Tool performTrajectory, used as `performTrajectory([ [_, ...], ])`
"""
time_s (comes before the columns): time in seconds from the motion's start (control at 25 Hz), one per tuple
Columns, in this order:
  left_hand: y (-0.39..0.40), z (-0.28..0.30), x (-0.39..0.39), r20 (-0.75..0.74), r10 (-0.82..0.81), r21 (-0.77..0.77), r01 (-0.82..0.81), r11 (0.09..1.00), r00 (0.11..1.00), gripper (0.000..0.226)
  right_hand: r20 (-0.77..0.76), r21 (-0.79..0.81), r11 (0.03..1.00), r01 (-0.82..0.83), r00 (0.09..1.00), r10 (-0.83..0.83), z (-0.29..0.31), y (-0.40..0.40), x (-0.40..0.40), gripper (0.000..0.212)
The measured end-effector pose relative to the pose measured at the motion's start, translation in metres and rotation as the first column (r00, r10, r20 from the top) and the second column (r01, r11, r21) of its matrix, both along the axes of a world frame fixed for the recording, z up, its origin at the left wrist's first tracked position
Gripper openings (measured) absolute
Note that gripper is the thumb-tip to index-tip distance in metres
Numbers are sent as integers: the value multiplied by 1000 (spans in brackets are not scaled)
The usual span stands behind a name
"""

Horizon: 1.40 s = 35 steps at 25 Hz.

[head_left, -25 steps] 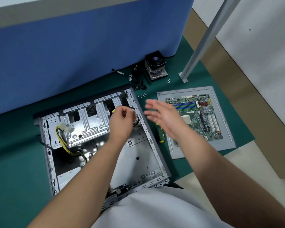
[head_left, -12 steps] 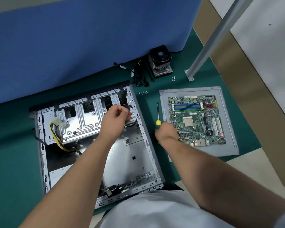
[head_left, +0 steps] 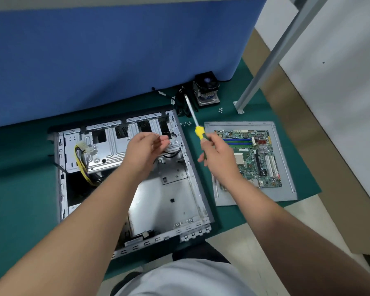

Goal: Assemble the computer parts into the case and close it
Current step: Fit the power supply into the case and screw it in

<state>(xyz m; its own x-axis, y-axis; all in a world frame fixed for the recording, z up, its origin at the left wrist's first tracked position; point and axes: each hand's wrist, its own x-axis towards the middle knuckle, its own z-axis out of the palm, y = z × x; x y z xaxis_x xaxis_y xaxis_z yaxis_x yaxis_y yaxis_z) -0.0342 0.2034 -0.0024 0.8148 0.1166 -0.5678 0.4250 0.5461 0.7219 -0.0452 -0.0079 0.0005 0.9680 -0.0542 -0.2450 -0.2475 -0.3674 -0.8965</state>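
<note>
The open metal computer case lies flat on a green mat. My left hand hovers over the right end of its drive cage, fingers curled with the tips close together and blurred; whether they pinch anything is unclear. My right hand grips a screwdriver by its yellow and green handle, raised between the case and the motherboard, shaft pointing away from me. The green motherboard rests on the grey side panel to the right of the case.
A CPU cooler with a fan stands behind the case beside black cables. Small screws lie loose on the mat. Yellow and black wires with a white plug drape over the cage. A metal pole and a blue partition bound the area.
My right hand dropped to the screwdriver lying on the mat, gripped it and lifted it. My left hand stayed over the drive cage and its fingers loosened slightly.
</note>
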Motion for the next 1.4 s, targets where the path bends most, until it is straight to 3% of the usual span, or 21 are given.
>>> performTrajectory([
  [0.12, 14, 7, -30, -3, 56, -193, -55, 980, 998, 6, -55, 8, 984, -179, 982, 179, 16, 25, -52, 11],
  [0.24, 39, 3, -71, -67, 76, -365, -95, 926, 995, 22, -85, 13, 983, -183, 979, 183, 9, 52, -108, 7],
  [0.32, 56, -3, -101, -87, 70, -421, -100, 901, 994, 19, -88, -28, 987, -156, 984, 153, 2, 66, -141, 4],
  [0.52, 93, -12, -162, -107, 40, -453, -84, 888, 993, 12, -72, -80, 986, -147, 987, 142, -6, 92, -202, 18],
  [0.8, 112, -11, -195, -116, 32, -443, -81, 893, 993, 11, -84, -40, 984, -176, 982, 172, -1, 103, -232, 25],
  [1.16, 121, -2, -215, -93, -13, -325, -18, 945, 996, 11, -58, -21, 973, -230, 972, 229, 6, 103, -244, 14],
  [1.4, 130, -2, -217, -98, -111, -138, 97, 986, 989, 11, 6, -202, 952, -228, 972, 234, 9, 105, -253, 23],
])
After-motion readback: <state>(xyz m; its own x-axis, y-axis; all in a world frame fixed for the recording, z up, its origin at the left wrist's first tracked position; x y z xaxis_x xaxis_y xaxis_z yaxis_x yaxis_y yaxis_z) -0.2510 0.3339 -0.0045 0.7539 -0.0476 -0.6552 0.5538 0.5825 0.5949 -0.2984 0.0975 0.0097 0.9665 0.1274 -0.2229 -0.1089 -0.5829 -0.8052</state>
